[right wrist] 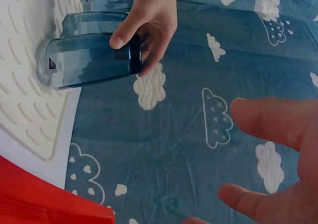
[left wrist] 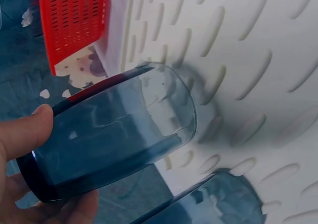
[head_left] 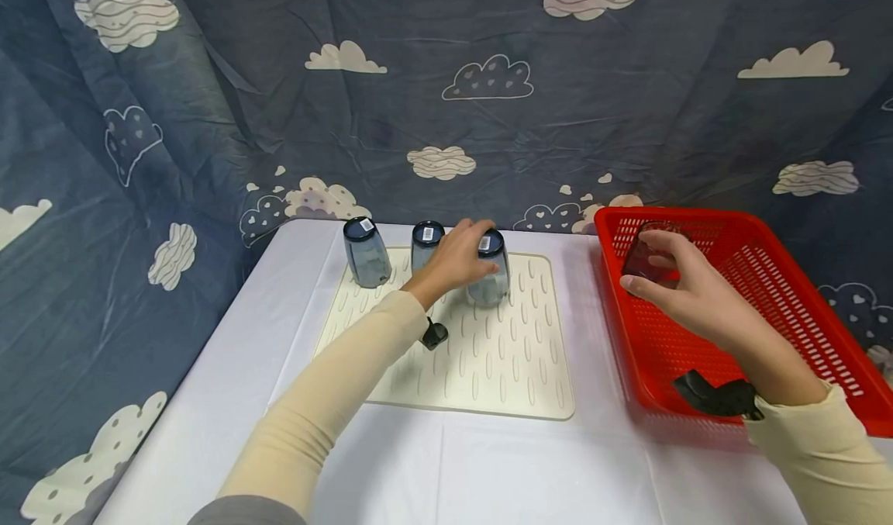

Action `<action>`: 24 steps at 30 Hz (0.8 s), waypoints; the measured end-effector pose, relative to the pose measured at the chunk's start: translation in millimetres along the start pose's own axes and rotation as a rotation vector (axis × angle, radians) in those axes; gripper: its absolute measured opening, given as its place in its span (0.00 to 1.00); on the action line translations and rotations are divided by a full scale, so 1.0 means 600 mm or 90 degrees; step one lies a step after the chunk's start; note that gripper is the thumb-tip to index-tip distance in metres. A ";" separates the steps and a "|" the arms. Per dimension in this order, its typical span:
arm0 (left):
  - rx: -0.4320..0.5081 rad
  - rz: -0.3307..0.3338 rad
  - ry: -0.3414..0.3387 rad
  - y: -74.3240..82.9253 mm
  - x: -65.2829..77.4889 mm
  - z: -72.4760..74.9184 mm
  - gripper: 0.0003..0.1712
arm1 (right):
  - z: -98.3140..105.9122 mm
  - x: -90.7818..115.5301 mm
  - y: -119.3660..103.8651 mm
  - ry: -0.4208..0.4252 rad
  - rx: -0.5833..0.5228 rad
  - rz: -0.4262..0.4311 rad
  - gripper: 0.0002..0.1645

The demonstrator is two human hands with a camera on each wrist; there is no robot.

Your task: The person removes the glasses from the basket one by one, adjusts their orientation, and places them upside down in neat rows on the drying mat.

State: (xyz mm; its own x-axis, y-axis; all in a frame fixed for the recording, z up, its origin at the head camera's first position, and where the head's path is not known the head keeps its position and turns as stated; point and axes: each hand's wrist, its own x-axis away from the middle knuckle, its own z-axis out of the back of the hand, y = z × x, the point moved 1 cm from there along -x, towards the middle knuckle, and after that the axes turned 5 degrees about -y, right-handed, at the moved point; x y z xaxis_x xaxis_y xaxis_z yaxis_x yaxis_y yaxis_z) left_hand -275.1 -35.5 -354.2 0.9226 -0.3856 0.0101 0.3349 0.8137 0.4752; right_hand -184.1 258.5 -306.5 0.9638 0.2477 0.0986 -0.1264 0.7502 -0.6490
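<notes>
Three blue-tinted drinking glasses stand upside down on a cream drying mat [head_left: 516, 381]. My left hand [head_left: 456, 257] grips the rightmost glass [head_left: 491, 291] near its dark base, thumb on one side and fingers on the other. In the left wrist view this glass [left wrist: 119, 129] has its rim close to the mat. The middle glass [head_left: 422, 255] is partly behind my left hand, and the left glass [head_left: 367, 257] stands at the mat's back left. My right hand [head_left: 687, 284] is over the red basket [head_left: 621, 331], fingers spread and holding nothing. Behind its fingertips, a dark see-through glass [head_left: 636, 255] shows in the basket.
The basket has perforated walls and stands right of the mat on a white-covered table [head_left: 279, 447]. A dark curtain [head_left: 418, 36] with cloud prints hangs close behind the table and along its left. Black straps are on both wrists.
</notes>
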 end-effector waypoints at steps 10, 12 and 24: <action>0.003 0.011 0.013 -0.010 -0.013 -0.018 0.44 | -0.002 -0.006 0.005 -0.023 -0.022 -0.010 0.52; 0.005 0.015 0.018 -0.010 -0.015 -0.018 0.44 | -0.002 -0.006 0.005 -0.025 -0.025 -0.013 0.52; 0.001 0.048 0.019 -0.011 -0.033 -0.023 0.43 | -0.007 -0.009 0.005 -0.017 -0.023 -0.011 0.51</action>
State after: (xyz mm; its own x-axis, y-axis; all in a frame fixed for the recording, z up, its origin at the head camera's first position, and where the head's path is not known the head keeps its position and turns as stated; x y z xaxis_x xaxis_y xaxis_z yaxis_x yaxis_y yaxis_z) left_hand -293.1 -26.9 -369.6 0.9505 -0.3100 0.0195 0.2638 0.8390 0.4760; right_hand -188.5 256.9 -311.8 0.9590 0.2518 0.1301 -0.1007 0.7317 -0.6742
